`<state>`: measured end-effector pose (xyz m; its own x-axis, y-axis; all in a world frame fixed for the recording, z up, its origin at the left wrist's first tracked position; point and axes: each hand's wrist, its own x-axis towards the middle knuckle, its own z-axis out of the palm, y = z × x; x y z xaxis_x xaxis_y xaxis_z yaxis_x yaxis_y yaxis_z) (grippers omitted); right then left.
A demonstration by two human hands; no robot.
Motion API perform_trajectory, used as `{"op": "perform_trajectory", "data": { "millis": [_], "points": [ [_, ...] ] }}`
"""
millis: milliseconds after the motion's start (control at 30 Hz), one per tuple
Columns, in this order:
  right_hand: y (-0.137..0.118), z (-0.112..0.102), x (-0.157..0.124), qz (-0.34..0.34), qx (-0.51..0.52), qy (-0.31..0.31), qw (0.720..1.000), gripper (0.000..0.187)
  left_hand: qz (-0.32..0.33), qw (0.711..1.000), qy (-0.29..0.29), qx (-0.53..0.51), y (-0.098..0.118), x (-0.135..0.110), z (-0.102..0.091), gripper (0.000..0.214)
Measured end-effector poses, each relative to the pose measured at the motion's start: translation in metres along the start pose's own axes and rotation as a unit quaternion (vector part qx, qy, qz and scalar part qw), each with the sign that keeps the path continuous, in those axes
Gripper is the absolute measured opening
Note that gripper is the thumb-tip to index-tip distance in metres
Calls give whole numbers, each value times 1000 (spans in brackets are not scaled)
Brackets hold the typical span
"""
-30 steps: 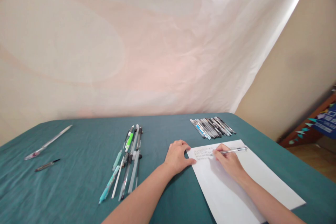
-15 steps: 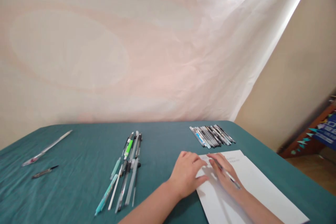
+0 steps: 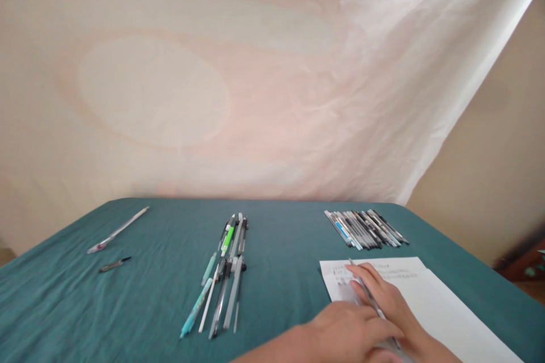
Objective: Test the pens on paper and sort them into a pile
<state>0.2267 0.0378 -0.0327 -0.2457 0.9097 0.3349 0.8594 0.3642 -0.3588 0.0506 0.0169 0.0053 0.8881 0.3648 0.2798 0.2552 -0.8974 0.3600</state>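
Note:
My right hand point(image 3: 392, 300) rests on the white paper point(image 3: 455, 312), its fingers closed around a slim pen point(image 3: 369, 292). The pen slants from the upper left down toward my wrist. My left hand point(image 3: 349, 326) lies across in front of my right hand, slightly blurred. Its thumb and fingers are bent around the pen's rear end, which shows between them. Faint lines of handwriting run along the top of the paper, too small to read. My hands partly cover the sheet's left side.
A row of pens point(image 3: 364, 228) lies beyond the paper. Left of my hands is a loose group of pens with a green one point(image 3: 227, 241) and a turquoise one point(image 3: 196, 307). Farther left lie a long clear pen point(image 3: 119, 231) and a short dark pen point(image 3: 114, 265) on the green cloth point(image 3: 166, 272).
My left hand has moved from the paper's left edge, right and nearer to me, onto the pen's rear end. The view has turned left, so everything on the table sits farther right.

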Motion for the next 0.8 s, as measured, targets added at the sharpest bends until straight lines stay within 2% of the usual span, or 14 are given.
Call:
{"op": "perform_trajectory", "data": {
  "millis": [367, 533, 800],
  "points": [
    [-6, 0, 2, -32, -4, 5, 999, 32, -51, 998, 35, 4, 3, -1, 3, 25],
    [-12, -4, 2, -32, -9, 5, 999, 33, -58, 997, 57, -16, 4, -4, 4, 29],
    [-13, -4, -2, -25, 14, 34, 999, 38, -52, 998, 33, 16, 5, -3, 1, 23]
  ]
}}
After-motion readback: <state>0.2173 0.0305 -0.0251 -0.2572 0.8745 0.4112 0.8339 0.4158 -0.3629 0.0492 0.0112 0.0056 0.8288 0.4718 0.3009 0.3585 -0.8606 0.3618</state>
